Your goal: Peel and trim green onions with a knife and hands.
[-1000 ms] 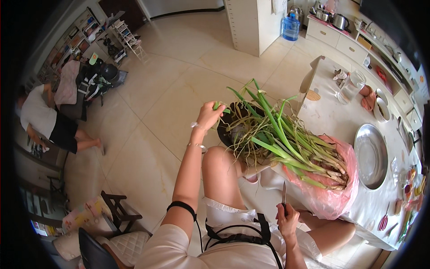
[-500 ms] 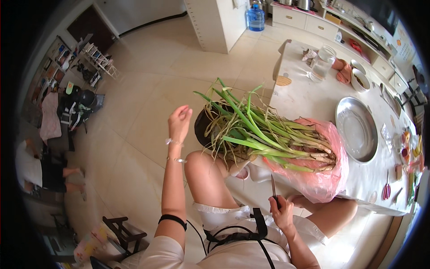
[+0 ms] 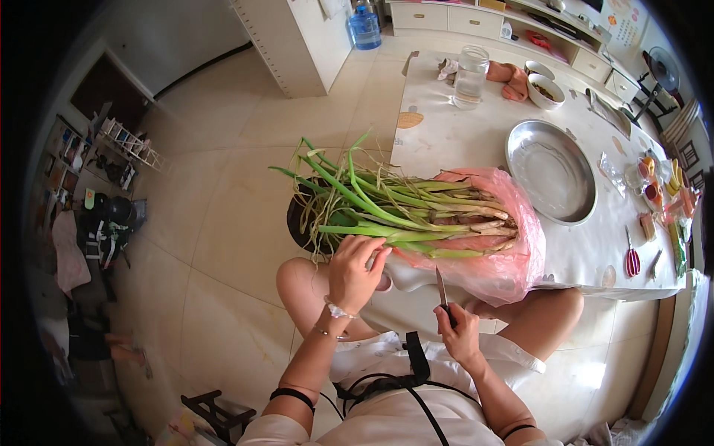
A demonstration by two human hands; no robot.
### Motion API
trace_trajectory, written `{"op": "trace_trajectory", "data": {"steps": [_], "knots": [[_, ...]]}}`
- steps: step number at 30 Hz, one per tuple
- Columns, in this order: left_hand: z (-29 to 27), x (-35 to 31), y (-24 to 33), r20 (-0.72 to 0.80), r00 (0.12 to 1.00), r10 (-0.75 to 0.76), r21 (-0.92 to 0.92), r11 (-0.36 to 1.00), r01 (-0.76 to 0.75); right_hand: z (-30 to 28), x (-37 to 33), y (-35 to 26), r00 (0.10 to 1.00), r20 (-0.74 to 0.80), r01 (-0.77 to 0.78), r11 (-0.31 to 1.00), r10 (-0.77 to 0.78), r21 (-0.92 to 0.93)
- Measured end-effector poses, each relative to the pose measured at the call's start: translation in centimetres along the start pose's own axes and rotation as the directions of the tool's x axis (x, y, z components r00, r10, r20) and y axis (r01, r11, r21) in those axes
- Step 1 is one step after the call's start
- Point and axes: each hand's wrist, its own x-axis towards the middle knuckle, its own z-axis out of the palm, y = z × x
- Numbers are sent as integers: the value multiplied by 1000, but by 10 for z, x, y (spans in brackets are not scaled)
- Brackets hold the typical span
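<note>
A bunch of long green onions (image 3: 401, 204), with green and some withered leaves, lies with its root ends on a pink plastic bag (image 3: 529, 249) at the table's near left corner. The leaf ends hang past the table edge over a dark round container (image 3: 300, 215), mostly hidden. My left hand (image 3: 355, 273) is at the near side of the leaves, thumb and fingers apart; whether it touches a leaf is hard to see. My right hand (image 3: 460, 333) is closed round the black handle of a knife (image 3: 442, 286), its blade pointing up and away just below the bag.
On the table (image 3: 446, 141) stand a metal basin (image 3: 552, 172), a glass jar (image 3: 470, 78) and white bowls (image 3: 547, 92). Red-handled scissors (image 3: 632, 260) and small packets lie at the right. A blue water bottle (image 3: 364, 30) is behind. Another person's legs (image 3: 126, 346) show at far left.
My left hand has come down from its raised place at the left to the near side of the onion leaves. My right hand still holds the knife. The view has turned to the right.
</note>
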Motion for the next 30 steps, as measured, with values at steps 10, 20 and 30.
{"op": "trace_trajectory", "data": {"steps": [10, 20, 30], "knots": [[50, 42, 17, 173, 942, 286, 106, 946, -307, -14, 15, -9, 994, -106, -19, 998, 25, 55], [45, 64, 16, 326, 883, 338, 177, 896, -408, -2, 46, -35, 998, -27, -57, 978, 64, 203], [52, 56, 17, 243, 898, 366, 135, 904, -405, 30, 77, -21, 979, -191, 98, 988, -74, 119]]}}
